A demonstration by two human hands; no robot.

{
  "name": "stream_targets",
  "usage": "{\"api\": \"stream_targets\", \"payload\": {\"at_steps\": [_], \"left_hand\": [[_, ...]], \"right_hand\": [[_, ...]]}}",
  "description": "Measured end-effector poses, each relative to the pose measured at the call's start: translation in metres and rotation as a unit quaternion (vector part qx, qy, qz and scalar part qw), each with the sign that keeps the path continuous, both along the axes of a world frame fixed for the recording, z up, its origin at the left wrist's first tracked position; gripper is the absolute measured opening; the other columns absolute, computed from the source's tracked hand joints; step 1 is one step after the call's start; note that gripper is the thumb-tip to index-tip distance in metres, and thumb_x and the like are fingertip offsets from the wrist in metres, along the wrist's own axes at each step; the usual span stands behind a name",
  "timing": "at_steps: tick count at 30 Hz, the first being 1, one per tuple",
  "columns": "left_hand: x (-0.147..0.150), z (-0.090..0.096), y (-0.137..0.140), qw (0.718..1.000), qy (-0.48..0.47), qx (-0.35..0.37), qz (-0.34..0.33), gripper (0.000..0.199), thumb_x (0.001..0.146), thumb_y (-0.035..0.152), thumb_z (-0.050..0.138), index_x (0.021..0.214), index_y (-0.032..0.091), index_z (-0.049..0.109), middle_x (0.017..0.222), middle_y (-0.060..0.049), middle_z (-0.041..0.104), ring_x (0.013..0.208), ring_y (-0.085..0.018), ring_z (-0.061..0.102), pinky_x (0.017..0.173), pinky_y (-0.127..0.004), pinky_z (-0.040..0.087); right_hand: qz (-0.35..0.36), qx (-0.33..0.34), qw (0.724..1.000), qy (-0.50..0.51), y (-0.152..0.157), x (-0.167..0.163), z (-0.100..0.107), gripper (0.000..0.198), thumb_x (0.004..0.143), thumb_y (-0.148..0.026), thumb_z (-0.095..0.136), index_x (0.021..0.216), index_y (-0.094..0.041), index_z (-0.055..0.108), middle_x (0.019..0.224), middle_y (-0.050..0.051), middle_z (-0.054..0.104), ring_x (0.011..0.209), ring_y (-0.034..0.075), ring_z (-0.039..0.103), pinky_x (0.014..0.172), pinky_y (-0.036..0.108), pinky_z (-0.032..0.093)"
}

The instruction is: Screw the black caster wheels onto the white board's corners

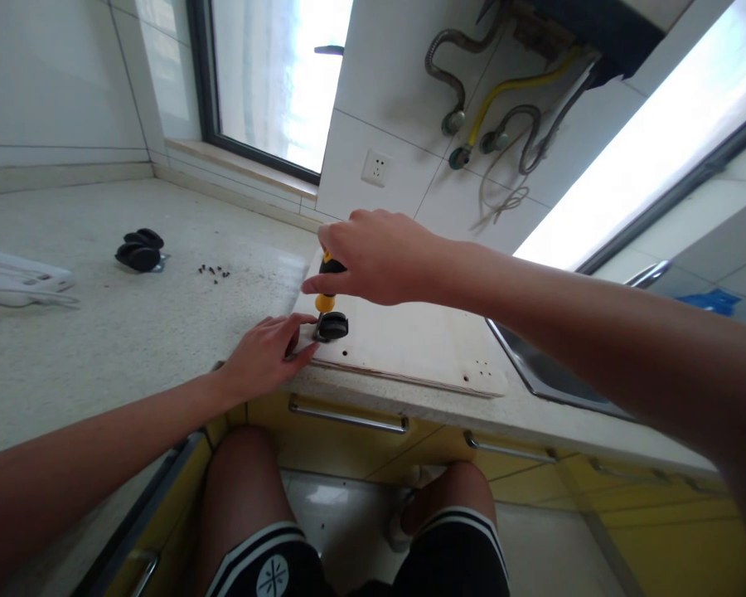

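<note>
My right hand (364,257) is wrapped round the handle of a yellow and black screwdriver (325,303), which points down beside a black caster wheel (334,326). The caster stands on the near left corner of a white board (404,340) lying on the counter. My left hand (270,352) reaches in from the left, thumb and forefinger on either side of the caster's base at the board's corner. The screwdriver's tip is too small to make out against the mounting plate. Several small holes show at the board's near right corner.
More black casters (140,250) lie on the counter at the left, with a scatter of small dark screws (214,272) near them. A white power strip (21,278) lies at the far left. The sink (535,365) is to the right. Drawer handles (348,414) stick out below the counter edge.
</note>
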State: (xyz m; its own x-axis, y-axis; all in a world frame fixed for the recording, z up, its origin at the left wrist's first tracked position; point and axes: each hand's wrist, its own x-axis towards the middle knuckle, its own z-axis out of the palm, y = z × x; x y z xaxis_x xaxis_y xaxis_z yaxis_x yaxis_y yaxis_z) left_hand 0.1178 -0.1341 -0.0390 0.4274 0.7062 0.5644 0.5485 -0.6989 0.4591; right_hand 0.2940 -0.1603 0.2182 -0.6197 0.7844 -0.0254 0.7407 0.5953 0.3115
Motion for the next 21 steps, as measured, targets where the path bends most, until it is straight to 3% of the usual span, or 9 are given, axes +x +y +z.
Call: {"api": "stream_targets", "payload": {"at_steps": [2, 5, 7, 10, 13, 17, 21], "left_hand": [[0.000, 0.000, 0.000, 1.000, -0.001, 0.002, 0.000, 0.036, 0.104, 0.048, 0.061, 0.129, 0.024, 0.065, 0.071, 0.004, 0.063, 0.070, -0.025, 0.067, 0.088, -0.041, 0.052], [0.000, 0.000, 0.000, 1.000, 0.001, 0.011, 0.005, 0.028, 0.104, 0.047, 0.060, 0.120, 0.024, 0.065, 0.070, 0.003, 0.062, 0.070, -0.025, 0.066, 0.084, -0.040, 0.051], [0.000, 0.000, -0.001, 1.000, 0.002, 0.014, 0.009, 0.025, 0.103, 0.046, 0.060, 0.115, 0.024, 0.064, 0.070, 0.003, 0.061, 0.071, -0.026, 0.066, 0.082, -0.040, 0.051], [0.000, 0.000, 0.000, 1.000, 0.003, 0.011, 0.009, 0.028, 0.103, 0.046, 0.061, 0.120, 0.024, 0.064, 0.070, 0.003, 0.062, 0.072, -0.026, 0.068, 0.085, -0.041, 0.052], [0.001, 0.000, 0.001, 1.000, 0.006, 0.001, 0.003, 0.034, 0.104, 0.048, 0.060, 0.128, 0.023, 0.064, 0.071, 0.003, 0.063, 0.073, -0.027, 0.069, 0.088, -0.042, 0.052], [0.001, 0.000, 0.001, 1.000, -0.003, -0.005, 0.000, 0.034, 0.104, 0.048, 0.060, 0.128, 0.024, 0.064, 0.071, 0.003, 0.063, 0.074, -0.027, 0.069, 0.088, -0.043, 0.053], [0.000, 0.000, 0.000, 0.999, -0.025, -0.026, -0.002, 0.036, 0.103, 0.048, 0.063, 0.129, 0.023, 0.064, 0.072, 0.004, 0.061, 0.071, -0.024, 0.066, 0.083, -0.041, 0.053]], "right_hand": [[0.005, -0.030, 1.000, 0.001, 0.001, -0.001, 0.002, 0.053, 0.105, -0.066, 0.065, 0.122, -0.016, 0.072, 0.109, 0.014, 0.074, 0.102, 0.027, 0.067, 0.087, 0.036, 0.048], [0.074, -0.083, 0.994, -0.020, -0.001, -0.003, 0.007, 0.045, 0.102, -0.054, 0.075, 0.131, -0.021, 0.068, 0.110, 0.009, 0.075, 0.106, 0.024, 0.065, 0.091, 0.033, 0.046], [0.096, -0.063, 0.993, -0.025, -0.001, -0.005, 0.006, 0.044, 0.102, -0.054, 0.075, 0.132, -0.023, 0.068, 0.111, 0.008, 0.074, 0.107, 0.025, 0.065, 0.092, 0.035, 0.046], [0.050, 0.004, 0.999, 0.011, 0.003, -0.006, -0.003, 0.051, 0.103, -0.065, 0.068, 0.124, -0.019, 0.071, 0.108, 0.012, 0.073, 0.103, 0.029, 0.066, 0.088, 0.038, 0.048], [-0.007, 0.015, 0.999, 0.044, 0.007, -0.006, -0.010, 0.057, 0.101, -0.072, 0.064, 0.114, -0.017, 0.073, 0.102, 0.014, 0.072, 0.095, 0.029, 0.066, 0.081, 0.038, 0.048], [-0.004, 0.010, 0.998, 0.062, -0.001, -0.006, -0.008, 0.054, 0.097, -0.071, 0.070, 0.102, -0.017, 0.073, 0.092, 0.010, 0.070, 0.086, 0.023, 0.061, 0.077, 0.035, 0.045], [-0.029, 0.051, 0.983, 0.176, -0.021, 0.009, 0.001, 0.043, 0.099, -0.060, 0.070, 0.091, -0.018, 0.069, 0.079, 0.002, 0.066, 0.073, 0.014, 0.052, 0.072, 0.031, 0.039]]}}
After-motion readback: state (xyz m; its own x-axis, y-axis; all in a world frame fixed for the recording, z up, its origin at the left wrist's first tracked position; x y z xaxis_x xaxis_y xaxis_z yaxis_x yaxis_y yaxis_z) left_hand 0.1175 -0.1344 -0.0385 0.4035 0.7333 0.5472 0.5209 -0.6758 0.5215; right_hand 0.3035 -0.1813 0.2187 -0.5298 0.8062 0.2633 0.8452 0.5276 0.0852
